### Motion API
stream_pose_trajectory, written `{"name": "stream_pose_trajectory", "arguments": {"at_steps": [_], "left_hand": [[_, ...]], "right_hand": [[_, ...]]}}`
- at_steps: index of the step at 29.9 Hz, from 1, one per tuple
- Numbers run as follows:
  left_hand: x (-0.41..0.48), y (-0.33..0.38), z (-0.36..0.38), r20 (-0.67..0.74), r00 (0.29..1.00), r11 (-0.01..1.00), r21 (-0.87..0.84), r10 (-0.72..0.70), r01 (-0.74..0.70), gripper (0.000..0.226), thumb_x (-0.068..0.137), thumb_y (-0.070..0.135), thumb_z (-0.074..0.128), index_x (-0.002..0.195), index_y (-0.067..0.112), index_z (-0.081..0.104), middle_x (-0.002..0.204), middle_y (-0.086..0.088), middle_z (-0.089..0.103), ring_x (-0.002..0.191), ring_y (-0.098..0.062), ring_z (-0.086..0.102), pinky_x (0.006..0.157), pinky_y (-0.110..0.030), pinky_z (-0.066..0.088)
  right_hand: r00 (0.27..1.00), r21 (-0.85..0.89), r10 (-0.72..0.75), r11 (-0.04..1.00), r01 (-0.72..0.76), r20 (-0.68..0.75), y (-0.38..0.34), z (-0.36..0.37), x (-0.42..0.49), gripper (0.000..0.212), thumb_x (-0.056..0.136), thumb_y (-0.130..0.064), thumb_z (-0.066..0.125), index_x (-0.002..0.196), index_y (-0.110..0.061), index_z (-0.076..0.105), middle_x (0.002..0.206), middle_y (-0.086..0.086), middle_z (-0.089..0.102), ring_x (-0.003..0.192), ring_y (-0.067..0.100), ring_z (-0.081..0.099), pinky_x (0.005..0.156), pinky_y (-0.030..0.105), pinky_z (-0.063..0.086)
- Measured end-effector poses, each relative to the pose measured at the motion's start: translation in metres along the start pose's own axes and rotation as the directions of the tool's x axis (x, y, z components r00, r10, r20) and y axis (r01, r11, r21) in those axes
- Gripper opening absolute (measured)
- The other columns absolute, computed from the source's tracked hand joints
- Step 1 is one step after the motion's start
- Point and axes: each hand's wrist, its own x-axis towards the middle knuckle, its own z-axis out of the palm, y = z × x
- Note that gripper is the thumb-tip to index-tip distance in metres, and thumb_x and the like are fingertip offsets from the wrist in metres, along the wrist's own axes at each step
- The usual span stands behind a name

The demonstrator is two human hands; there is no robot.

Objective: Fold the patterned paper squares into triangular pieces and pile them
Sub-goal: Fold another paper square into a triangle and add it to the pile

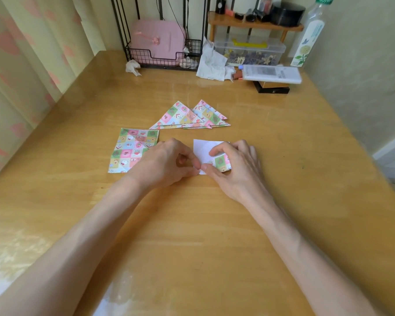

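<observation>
Paper square (201,149) looks thin, light, easily creased; corners suit gripping. Right hand (235,169) pinches its turned-up corner, left hand (167,163) pinches the near-left edge.

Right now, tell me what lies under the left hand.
The left hand covers the near right corner of the flat patterned paper square; its fingertips pinch the left edge of the white-backed sheet. Anything else beneath the palm is hidden.

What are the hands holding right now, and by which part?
Both hold one paper square, white side up: the right hand pinches its folded-over near corner, the left hand its near left edge.
</observation>
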Motion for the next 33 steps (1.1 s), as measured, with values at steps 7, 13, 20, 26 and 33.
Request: {"name": "stream_pose_trajectory", "arguments": {"at_steps": [7, 13, 20, 26, 33], "left_hand": [[0.0, -0.001, -0.004, 0.036, 0.999, 0.999, 0.051, -0.013, 0.011, 0.038, 0.093, 0.006, 0.059, 0.09, 0.039, 0.077, 0.077, 0.003, 0.057, 0.077, -0.021, 0.056, 0.079, -0.043, 0.054], [-0.003, 0.003, -0.005, 0.052, 0.998, 0.997, 0.073, -0.027, 0.023, 0.037, 0.087, 0.008, 0.055, 0.093, 0.037, 0.077, 0.078, 0.008, 0.057, 0.077, -0.014, 0.055, 0.072, -0.03, 0.049], [-0.001, 0.003, 0.005, -0.066, 0.998, 1.0, 0.001, -0.005, 0.005, 0.017, 0.079, 0.044, 0.083, 0.083, 0.032, 0.073, 0.069, 0.016, 0.054, 0.068, 0.006, 0.052, 0.061, -0.017, 0.036], [0.003, -0.001, 0.004, -0.048, 0.999, 0.998, 0.06, -0.002, 0.005, 0.023, 0.076, 0.05, 0.082, 0.077, 0.038, 0.062, 0.079, 0.015, 0.057, 0.078, 0.0, 0.052, 0.069, -0.027, 0.042], [0.001, 0.0, 0.0, -0.001, 0.999, 0.997, 0.064, 0.034, -0.034, 0.014, 0.081, 0.039, 0.081, 0.083, 0.039, 0.068, 0.081, 0.015, 0.057, 0.076, 0.004, 0.051, 0.07, -0.024, 0.039]], "right_hand": [[0.999, 0.044, 0.042, 0.998, -0.043, 0.013, -0.001, -0.001, 0.001, 0.035, 0.083, -0.059, 0.072, 0.11, -0.04, 0.063, 0.114, -0.011, 0.045, 0.113, 0.015, 0.04, 0.099, 0.028, 0.033], [1.0, 0.003, 0.016, 1.0, -0.016, 0.006, -0.001, 0.0, 0.001, 0.036, 0.083, -0.059, 0.072, 0.112, -0.04, 0.062, 0.111, -0.013, 0.043, 0.11, 0.015, 0.039, 0.094, 0.027, 0.032], [1.0, 0.006, 0.028, 1.0, -0.028, 0.008, -0.001, 0.0, 0.0, 0.038, 0.084, -0.059, 0.071, 0.116, -0.041, 0.059, 0.113, -0.015, 0.04, 0.114, 0.015, 0.038, 0.095, 0.024, 0.029], [0.999, 0.034, 0.046, 0.998, -0.046, 0.011, 0.0, 0.0, 0.002, 0.041, 0.082, -0.061, 0.072, 0.116, -0.04, 0.061, 0.116, -0.012, 0.045, 0.115, 0.017, 0.04, 0.099, 0.028, 0.031], [0.999, 0.024, 0.039, 0.999, -0.039, -0.008, -0.002, 0.002, 0.0, 0.043, 0.081, -0.062, 0.073, 0.116, -0.039, 0.06, 0.113, -0.013, 0.043, 0.113, 0.016, 0.039, 0.093, 0.026, 0.029]]}}
